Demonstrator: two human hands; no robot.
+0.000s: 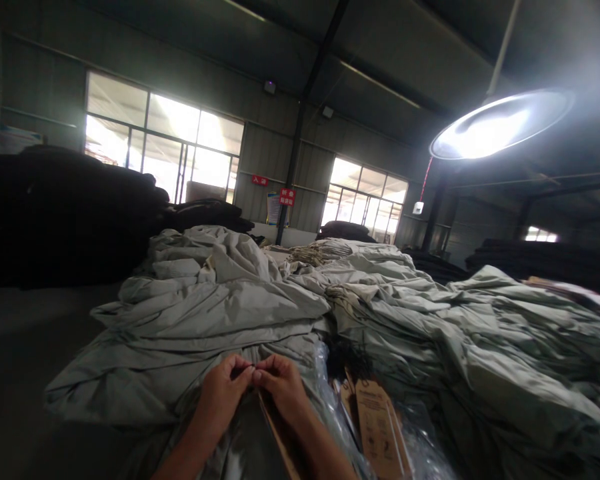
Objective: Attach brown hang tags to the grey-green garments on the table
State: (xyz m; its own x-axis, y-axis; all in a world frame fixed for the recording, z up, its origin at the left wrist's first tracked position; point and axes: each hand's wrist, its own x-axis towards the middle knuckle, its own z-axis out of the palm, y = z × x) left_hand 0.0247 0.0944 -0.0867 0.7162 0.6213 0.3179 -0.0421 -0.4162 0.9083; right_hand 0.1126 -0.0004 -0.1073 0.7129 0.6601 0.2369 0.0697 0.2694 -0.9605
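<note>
My left hand (225, 390) and my right hand (284, 387) meet at the fingertips, each closed in a pinch. Whatever is between them is too small and dark to name. Just below the fingers, partly behind my right hand, runs a narrow brown card edge (281, 437), apparently a hang tag. Grey-green fabric (200, 347) lies in folds under and around both hands. To the right, brown printed hang tags (379, 423) with dark strings (350, 357) sit in a clear plastic bag (425, 440).
Heaped grey-green fabric (480, 320) spreads to the right and ahead. Dark stacked piles (65, 213) stand at the left. A bright lamp (500, 127) hangs at the upper right, with a small white pull switch (418, 208) dangling below. Windows (165, 140) line the far wall.
</note>
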